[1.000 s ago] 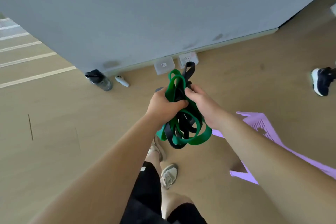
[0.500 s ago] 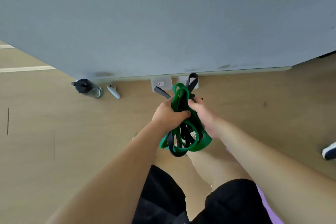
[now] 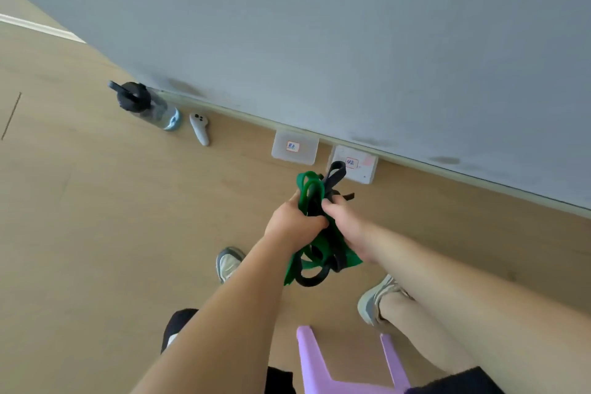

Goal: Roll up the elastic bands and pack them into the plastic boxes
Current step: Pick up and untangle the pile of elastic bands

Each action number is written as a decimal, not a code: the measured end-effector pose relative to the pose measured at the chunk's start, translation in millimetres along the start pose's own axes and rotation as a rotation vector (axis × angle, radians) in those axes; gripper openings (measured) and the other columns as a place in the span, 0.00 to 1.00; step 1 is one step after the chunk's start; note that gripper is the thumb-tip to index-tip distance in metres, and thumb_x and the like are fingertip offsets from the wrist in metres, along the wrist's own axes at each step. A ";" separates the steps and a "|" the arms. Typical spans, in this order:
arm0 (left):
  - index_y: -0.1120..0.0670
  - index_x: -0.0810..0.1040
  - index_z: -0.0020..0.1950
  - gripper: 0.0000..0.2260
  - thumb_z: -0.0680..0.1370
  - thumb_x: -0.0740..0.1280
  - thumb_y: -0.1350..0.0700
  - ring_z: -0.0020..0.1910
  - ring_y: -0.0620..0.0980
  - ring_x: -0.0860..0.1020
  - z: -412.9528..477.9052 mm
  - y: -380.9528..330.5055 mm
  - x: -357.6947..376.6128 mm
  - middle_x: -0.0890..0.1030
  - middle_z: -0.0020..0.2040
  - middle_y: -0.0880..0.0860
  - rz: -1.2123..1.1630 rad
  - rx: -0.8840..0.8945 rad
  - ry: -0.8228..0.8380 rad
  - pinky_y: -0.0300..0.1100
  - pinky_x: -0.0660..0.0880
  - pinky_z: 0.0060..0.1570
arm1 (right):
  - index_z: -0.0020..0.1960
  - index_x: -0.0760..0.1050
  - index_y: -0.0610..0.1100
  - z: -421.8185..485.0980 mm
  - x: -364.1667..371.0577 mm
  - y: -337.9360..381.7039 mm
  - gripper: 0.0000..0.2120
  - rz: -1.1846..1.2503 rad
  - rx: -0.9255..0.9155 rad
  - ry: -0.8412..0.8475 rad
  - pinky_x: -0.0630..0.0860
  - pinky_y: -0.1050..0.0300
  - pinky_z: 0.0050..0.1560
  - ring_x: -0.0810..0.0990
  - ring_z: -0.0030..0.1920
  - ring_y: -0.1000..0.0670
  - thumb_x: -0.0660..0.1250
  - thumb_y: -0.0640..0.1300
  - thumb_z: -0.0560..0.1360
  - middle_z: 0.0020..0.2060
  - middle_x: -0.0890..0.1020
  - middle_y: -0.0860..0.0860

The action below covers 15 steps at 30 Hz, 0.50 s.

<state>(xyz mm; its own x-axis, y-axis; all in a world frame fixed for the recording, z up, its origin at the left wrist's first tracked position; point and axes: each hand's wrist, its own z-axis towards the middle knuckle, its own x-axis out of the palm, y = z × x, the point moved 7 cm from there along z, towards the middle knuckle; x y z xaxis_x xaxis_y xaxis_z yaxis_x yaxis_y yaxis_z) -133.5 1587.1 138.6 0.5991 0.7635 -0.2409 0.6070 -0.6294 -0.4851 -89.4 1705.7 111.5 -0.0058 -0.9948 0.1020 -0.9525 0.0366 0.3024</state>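
Note:
A tangled bundle of green and black elastic bands (image 3: pixel 319 253) hangs between my hands above the wooden floor. My left hand (image 3: pixel 292 224) grips the bundle from the left, fingers curled round it. My right hand (image 3: pixel 343 221) holds the same bundle from the right. Loops stick up above my fists and dangle below them. Two clear plastic boxes stand on the floor against the grey wall just beyond my hands: the left box (image 3: pixel 295 147) and the right box (image 3: pixel 353 163), each with a small label on its lid, both closed.
A water bottle (image 3: pixel 145 105) with a black cap and a white controller (image 3: pixel 200 128) lie by the wall to the left. A purple plastic stool (image 3: pixel 351 361) stands under me between my feet (image 3: pixel 228 262). The grey wall (image 3: pixel 351 41) runs diagonally across the view.
The view has come closer to the wall and boxes and tilted. Both hands keep hold of the bundle. The purple stool now shows right below me between my legs.

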 end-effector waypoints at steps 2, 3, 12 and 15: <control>0.36 0.76 0.58 0.19 0.68 0.71 0.45 0.45 0.48 0.85 38.5 21.5 13.3 0.85 0.47 0.45 -0.012 -0.006 -0.020 0.50 0.84 0.51 | 0.70 0.67 0.61 41.3 -10.3 -7.1 0.16 -0.050 -0.014 0.000 0.80 0.42 0.61 0.83 0.58 0.45 0.55 0.60 0.84 0.60 0.81 0.50; 0.36 0.75 0.60 0.21 0.67 0.71 0.43 0.46 0.48 0.85 61.3 31.8 16.6 0.84 0.49 0.45 -0.009 -0.010 -0.039 0.50 0.84 0.51 | 0.69 0.68 0.61 65.8 -16.3 -6.3 0.15 -0.077 -0.030 -0.006 0.80 0.45 0.59 0.83 0.57 0.47 0.55 0.60 0.84 0.60 0.81 0.51; 0.58 0.76 0.56 0.11 0.77 0.66 0.56 0.40 0.51 0.77 244.3 144.3 37.8 0.80 0.47 0.54 0.288 -0.172 -0.108 0.44 0.78 0.42 | 0.78 0.64 0.50 257.0 -50.2 -26.5 0.22 -0.585 -0.142 -0.113 0.74 0.50 0.59 0.76 0.59 0.43 0.56 0.50 0.85 0.63 0.78 0.47; 0.57 0.74 0.63 0.15 0.77 0.63 0.58 0.47 0.54 0.79 275.2 147.0 52.8 0.78 0.56 0.56 0.435 -0.106 -0.127 0.49 0.81 0.49 | 0.72 0.70 0.40 282.5 -62.3 -34.1 0.20 -0.695 -0.202 -0.147 0.77 0.51 0.46 0.78 0.43 0.40 0.55 0.48 0.85 0.46 0.79 0.42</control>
<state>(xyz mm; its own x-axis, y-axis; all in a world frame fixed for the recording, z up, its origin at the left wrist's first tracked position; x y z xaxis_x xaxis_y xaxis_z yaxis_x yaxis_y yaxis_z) -156.3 1574.7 -176.8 0.7452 0.4325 -0.5075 0.3674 -0.9015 -0.2287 -142.6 1739.4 -172.8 0.5247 -0.7965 -0.3004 -0.6765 -0.6043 0.4209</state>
